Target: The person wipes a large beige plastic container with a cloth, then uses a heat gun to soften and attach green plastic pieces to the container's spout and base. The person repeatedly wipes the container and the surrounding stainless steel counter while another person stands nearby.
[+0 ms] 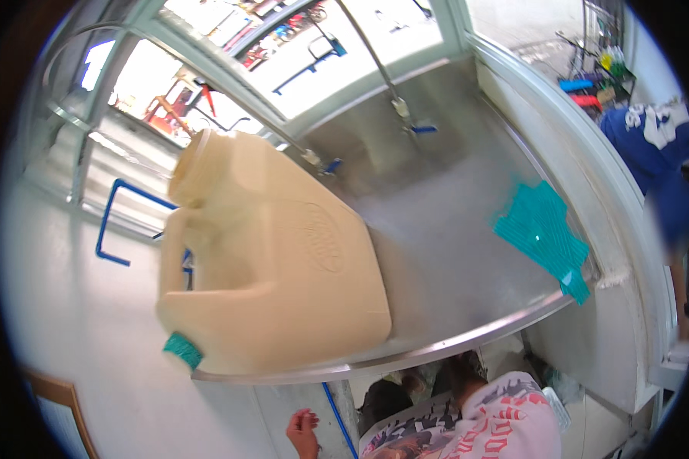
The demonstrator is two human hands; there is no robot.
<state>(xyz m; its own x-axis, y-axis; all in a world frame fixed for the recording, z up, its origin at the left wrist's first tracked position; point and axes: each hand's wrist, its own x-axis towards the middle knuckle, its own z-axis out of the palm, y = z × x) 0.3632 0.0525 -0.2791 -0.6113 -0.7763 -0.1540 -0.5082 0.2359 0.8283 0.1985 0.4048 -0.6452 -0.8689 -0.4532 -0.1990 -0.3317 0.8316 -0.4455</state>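
Observation:
A large beige plastic jug (283, 260) with a side handle and a wide neck stands on the stainless steel counter (444, 206). Its neck is uncapped, and a ribbed green cap (184, 349) sits at its lower left corner. My left hand (303, 433) is low in view, below the counter's front edge, its fingers loosely curled and nothing seen in them. My right arm (467, 376) reaches down from a pale printed sleeve toward the counter's underside; its hand is hidden. Apart from both hands, a teal ribbed, flat thing (547, 233) lies at the counter's right end.
Two metal pipes with blue-handled valves (423, 130) come down over the counter's back. A blue bent tube (115, 218) is at the wall left of the jug. Windows face a street. Beyond the right-hand ledge (612, 206) is a person in blue (651, 153).

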